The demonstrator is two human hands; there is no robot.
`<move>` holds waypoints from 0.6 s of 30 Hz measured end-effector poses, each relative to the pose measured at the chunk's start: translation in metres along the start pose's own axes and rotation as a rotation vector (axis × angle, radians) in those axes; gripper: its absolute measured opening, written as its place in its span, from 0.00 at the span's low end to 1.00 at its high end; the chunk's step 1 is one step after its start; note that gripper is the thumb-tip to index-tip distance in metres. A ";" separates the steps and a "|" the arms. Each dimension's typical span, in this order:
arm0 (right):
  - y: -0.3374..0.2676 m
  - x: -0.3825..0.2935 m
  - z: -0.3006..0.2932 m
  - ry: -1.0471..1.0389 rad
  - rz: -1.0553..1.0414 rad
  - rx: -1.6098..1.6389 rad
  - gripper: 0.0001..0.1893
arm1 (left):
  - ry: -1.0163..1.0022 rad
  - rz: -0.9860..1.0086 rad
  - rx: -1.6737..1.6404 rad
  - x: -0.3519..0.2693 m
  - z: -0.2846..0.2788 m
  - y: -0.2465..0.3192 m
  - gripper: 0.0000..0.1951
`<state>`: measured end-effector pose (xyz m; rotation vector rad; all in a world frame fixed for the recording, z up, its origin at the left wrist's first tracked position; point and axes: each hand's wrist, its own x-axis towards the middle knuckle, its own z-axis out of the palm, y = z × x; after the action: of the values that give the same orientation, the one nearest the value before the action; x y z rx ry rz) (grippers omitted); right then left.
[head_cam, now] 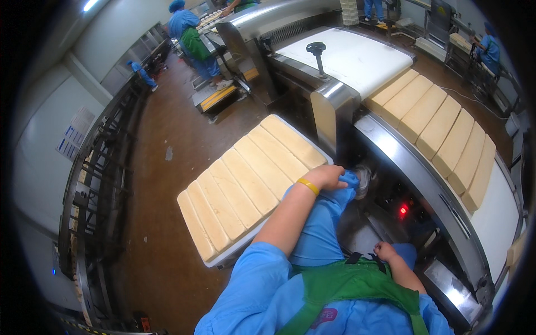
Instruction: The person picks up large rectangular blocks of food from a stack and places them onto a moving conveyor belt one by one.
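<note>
My left hand [328, 177], a yellow band at its wrist, rests on my blue-trousered knee with thumb and fingers apart. It holds nothing. Just beyond it is the near corner of a white tray [247, 233], packed with a row of long, pale yellow dough-like blocks [247, 182]. My right hand [384, 252] lies in my lap beside the green apron [347, 278], its fingers curled in and nothing visible in them. To my right, more pale blocks [439, 130] lie side by side on a white conveyor belt [496, 234].
A steel machine [284, 19] with a black knob [316, 48] spans the belt ahead. A metal rail [402, 155] edges the conveyor. Left stands a long dark rack [94, 176]. A worker [190, 37] stands on a step [215, 98]; others are farther off. A red light [403, 210] glows beneath.
</note>
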<state>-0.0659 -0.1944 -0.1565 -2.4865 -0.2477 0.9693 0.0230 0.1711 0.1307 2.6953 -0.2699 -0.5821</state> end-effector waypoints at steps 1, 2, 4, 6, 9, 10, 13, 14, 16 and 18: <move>-0.001 -0.001 -0.001 0.003 0.002 -0.003 0.19 | -0.015 -0.014 -0.007 0.001 0.000 0.000 0.26; -0.002 -0.002 -0.001 0.005 0.004 -0.007 0.19 | -0.029 -0.028 -0.014 0.002 0.000 0.001 0.27; -0.005 0.000 -0.004 0.002 0.014 -0.012 0.19 | -0.031 -0.034 -0.013 0.004 -0.001 0.000 0.27; -0.004 0.002 -0.004 0.000 0.024 -0.013 0.19 | -0.012 -0.013 -0.003 0.005 0.000 -0.002 0.26; -0.001 0.004 -0.003 -0.006 0.037 -0.008 0.19 | -0.003 0.018 -0.011 0.008 0.003 -0.006 0.26; -0.003 0.003 -0.004 -0.011 0.039 -0.005 0.19 | 0.000 0.019 -0.013 0.008 0.004 -0.008 0.26; -0.002 0.007 -0.005 -0.011 0.039 -0.010 0.19 | 0.015 0.028 -0.010 0.012 0.004 -0.009 0.26; 0.000 0.009 -0.005 -0.009 0.038 -0.015 0.19 | 0.020 0.030 -0.007 0.014 0.004 -0.009 0.26; -0.006 0.006 -0.006 -0.021 0.044 -0.012 0.19 | 0.020 0.020 -0.010 0.012 0.007 -0.012 0.26; -0.008 0.009 -0.005 -0.023 0.042 -0.011 0.19 | 0.020 0.014 -0.010 0.011 0.007 -0.014 0.26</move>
<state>-0.0560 -0.1867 -0.1548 -2.5010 -0.2089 1.0170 0.0320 0.1791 0.1155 2.6864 -0.2792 -0.5509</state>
